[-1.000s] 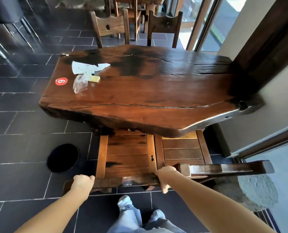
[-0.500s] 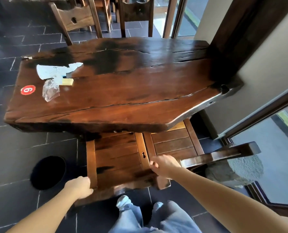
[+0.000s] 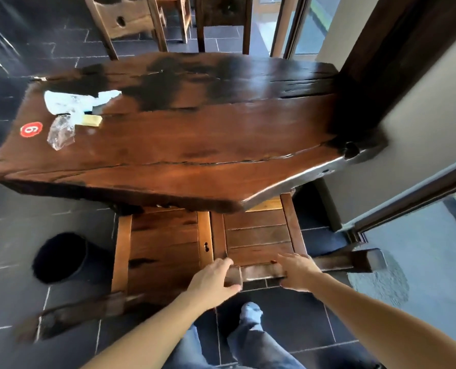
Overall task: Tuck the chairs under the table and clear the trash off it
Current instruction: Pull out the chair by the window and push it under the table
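Wooden chair backrest is gripped by the left hand and right hand. It is judged half tucked under the bench; a push is needed next, then the trash.

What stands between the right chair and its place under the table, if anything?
Nothing visible does. The right chair is already partly under the table, and both the left hand and the right hand hold its backrest. The floor beneath the top is hidden.

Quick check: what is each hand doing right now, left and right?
Left hand: closed on the left end of the right chair's backrest.
Right hand: fingers over the same backrest, gripping it.
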Tool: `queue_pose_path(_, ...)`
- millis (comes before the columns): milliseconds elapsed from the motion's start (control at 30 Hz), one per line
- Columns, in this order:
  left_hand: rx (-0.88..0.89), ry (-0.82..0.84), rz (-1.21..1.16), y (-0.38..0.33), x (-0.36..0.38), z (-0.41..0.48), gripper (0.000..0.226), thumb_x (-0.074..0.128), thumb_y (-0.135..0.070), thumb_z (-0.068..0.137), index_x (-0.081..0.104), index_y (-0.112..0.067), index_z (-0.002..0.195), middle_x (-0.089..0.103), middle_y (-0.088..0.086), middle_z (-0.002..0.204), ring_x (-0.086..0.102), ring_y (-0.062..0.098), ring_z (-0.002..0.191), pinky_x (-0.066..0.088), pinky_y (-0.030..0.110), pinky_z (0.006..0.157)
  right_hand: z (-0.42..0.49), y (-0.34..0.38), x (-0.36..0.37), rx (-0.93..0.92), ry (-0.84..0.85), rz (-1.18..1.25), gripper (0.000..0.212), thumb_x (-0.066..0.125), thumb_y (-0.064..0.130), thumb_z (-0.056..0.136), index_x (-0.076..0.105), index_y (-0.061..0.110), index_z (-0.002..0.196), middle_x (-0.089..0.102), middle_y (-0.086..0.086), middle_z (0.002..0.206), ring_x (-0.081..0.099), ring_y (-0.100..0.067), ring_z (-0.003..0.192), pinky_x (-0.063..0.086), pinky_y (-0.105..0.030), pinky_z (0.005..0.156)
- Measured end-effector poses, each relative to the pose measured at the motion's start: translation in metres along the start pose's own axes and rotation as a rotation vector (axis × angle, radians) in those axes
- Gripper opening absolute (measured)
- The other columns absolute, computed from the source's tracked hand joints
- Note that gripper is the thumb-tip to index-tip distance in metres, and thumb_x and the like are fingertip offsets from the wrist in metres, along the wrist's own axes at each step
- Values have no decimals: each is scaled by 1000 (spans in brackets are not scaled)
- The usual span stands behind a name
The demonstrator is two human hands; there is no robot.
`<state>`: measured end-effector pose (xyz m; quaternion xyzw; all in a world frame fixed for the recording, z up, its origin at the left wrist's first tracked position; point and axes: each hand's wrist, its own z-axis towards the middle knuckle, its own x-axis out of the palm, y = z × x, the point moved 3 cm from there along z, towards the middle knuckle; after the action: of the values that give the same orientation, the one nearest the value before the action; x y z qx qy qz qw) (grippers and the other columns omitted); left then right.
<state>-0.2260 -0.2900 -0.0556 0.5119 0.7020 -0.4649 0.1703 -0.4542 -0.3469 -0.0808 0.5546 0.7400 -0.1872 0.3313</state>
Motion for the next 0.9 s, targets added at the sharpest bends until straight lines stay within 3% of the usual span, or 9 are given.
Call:
queue_pose_path(133,-58,16,241,-11,7,7,78,71,-53,72,36,-20,133,52,1,132,55,23,116,47,39,91,10,-34,-3,22,14,-95,62,69,35,81,39,33,135,58,2,131,56,-25,119,48,-37,93)
queue_pose_path(333,-207,-24,247,-19,9,9,63,77,-23,71,40,-19,122,62,5,114,63,27,100,46,33,70,12,-34,1,17,-26,-79,56,67,16,83,47,36,131,66,-1,117,62,-28,109,51,-35,88)
queue_pose_path(467,-186,-1,285,-21,2,6,69,79,-24,69,40,-19,125,63,8,109,63,28,95,43,32,67,11,-32,-2,12,-2,-148,58,63,8,83,48,30,134,65,-3,119,61,-27,112,53,-33,87)
queue_pose_path(667,-152,3,315,-20,12,-1,68,78,-28,68,41,-20,125,64,9,109,63,29,96,46,34,71,7,-28,7,43,-18,-133,45,63,2,81,60,19,122,67,-5,112,64,-26,105,54,-31,82)
queue_pose_path(900,-114,45,343,-24,11,-6,72,79,-30,69,39,-19,128,63,10,106,62,30,92,46,34,70,0,-27,11,24,-2,-173,48,65,13,83,56,25,128,65,-3,117,62,-26,108,54,-32,84)
